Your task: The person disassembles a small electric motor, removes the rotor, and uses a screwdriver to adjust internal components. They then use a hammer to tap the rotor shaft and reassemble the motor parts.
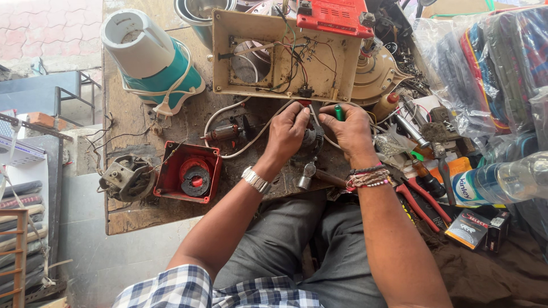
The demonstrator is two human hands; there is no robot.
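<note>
My left hand (287, 132) grips a dark round motor part (313, 138) at the front of the wooden workbench (131, 211). My right hand (349, 128) presses against the same part from the right and holds a green-handled screwdriver (339, 112) upright between its fingers. Both hands sit just below an opened cream appliance base (279, 57) with loose wires inside. A white cable (240, 149) runs under my left hand. A small hammer (311, 174) lies below the hands.
A teal and white mixer base (154, 63) stands at the back left. A red housing (189, 172) and a grey motor (127, 179) lie front left. Red-handled pliers (419, 202), tools, a plastic bottle (502, 179) and wrapped bags (491, 63) crowd the right.
</note>
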